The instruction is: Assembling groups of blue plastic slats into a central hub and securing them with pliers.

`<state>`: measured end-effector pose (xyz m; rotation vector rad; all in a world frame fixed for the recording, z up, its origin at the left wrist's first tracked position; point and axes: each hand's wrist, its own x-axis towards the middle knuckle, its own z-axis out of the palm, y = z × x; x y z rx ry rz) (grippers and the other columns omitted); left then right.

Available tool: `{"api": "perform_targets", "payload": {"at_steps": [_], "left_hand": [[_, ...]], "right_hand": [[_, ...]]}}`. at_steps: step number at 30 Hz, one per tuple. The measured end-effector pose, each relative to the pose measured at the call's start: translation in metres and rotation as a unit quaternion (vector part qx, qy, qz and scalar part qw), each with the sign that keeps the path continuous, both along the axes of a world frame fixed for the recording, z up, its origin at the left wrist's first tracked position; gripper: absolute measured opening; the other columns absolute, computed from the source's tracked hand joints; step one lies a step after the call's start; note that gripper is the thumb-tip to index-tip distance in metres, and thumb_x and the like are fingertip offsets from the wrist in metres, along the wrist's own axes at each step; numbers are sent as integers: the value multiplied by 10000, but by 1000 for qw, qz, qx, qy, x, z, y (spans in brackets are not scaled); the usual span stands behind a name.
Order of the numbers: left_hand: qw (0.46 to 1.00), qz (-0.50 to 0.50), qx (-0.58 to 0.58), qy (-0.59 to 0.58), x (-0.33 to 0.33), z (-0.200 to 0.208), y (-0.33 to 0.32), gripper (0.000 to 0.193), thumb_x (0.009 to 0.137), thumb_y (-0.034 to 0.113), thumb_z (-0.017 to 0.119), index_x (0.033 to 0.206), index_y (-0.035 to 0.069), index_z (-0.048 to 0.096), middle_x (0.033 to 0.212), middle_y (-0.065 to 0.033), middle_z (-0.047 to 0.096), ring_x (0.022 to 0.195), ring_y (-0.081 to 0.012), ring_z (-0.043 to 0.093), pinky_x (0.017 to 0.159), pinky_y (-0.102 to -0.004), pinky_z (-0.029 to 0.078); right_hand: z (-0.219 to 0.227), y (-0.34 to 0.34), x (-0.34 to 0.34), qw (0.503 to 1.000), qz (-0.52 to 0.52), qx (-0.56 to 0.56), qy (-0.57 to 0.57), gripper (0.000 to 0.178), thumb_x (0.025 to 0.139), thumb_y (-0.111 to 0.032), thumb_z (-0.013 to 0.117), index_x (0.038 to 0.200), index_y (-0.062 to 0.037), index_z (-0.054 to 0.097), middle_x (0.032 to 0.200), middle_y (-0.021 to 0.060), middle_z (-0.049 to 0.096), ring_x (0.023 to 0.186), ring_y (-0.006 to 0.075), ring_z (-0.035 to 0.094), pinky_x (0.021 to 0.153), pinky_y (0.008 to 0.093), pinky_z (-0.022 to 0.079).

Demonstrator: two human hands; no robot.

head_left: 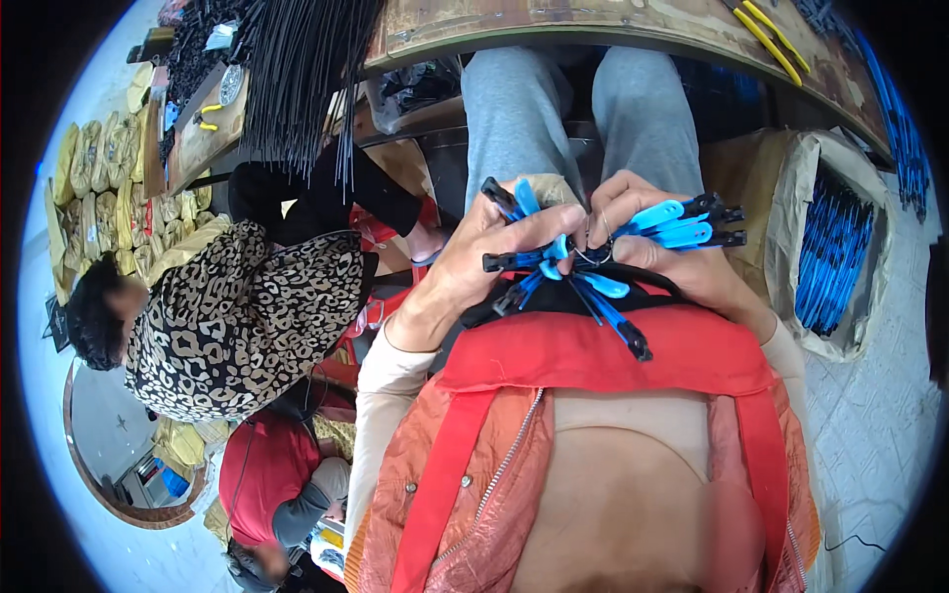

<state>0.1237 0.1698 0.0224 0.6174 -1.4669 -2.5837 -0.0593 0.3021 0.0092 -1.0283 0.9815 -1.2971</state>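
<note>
In front of my red apron [613,351] I hold a cluster of slim blue plastic pieces with black clip-like ends [618,326]. They fan out in several directions. My left hand [474,252] is closed, with some of the pieces sticking out between its fingers. My right hand [682,267] is closed around more of them, their rounded blue ends [660,214] showing above the thumb. Both hands' fingertips meet at the middle, where a thin wire or thread [591,237] shows. What exactly the fingertips pinch there is partly hidden.
A wooden table [554,22] runs across the far side, with yellow-handled pliers [771,40] and black rods [306,79] on it. At the right stands a lined box [865,296] of blue-and-black pieces. Two people [247,316] sit close on the left, near stacked packages [109,188].
</note>
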Motion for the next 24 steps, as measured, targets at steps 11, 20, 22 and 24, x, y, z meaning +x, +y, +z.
{"api": "perform_targets", "payload": {"at_steps": [11, 20, 22, 24], "left_hand": [[967, -42, -230, -105, 3, 6, 4, 204, 814, 63, 745, 1004, 31, 677, 893, 2, 670, 845, -57, 580, 770, -238, 486], [979, -97, -179, -24, -22, -2, -26, 196, 735, 29, 766, 899, 23, 659, 975, -25, 589, 880, -119, 572, 769, -271, 466], [980, -112, -164, 2, -28, -13, -30, 235, 721, 12, 744, 936, 22, 649, 1034, -30, 588, 941, -136, 589, 830, -281, 476], [985, -127, -112, -42, -37, -14, -32, 249, 720, 12, 744, 951, 19, 650, 1027, -38, 625, 937, -133, 601, 846, -289, 485]], "right_hand": [[-12, 9, 9, 996, -80, -17, 34, 246, 895, -213, 611, 1014, 1, 643, 1044, 129, 562, 1025, 241, 527, 934, 369, 395], [-3, 6, 18, 988, -151, 18, -21, 156, 932, -134, 626, 1034, -34, 690, 1171, 74, 562, 1079, 175, 542, 955, 338, 414], [-5, 7, 16, 983, -168, 28, -63, 144, 930, -152, 640, 1016, -52, 699, 1241, 64, 542, 1118, 168, 537, 993, 340, 394], [-9, 10, 10, 978, -182, 47, -86, 182, 917, -178, 664, 1047, -54, 690, 1282, 90, 534, 1184, 196, 519, 1014, 358, 384]]}}
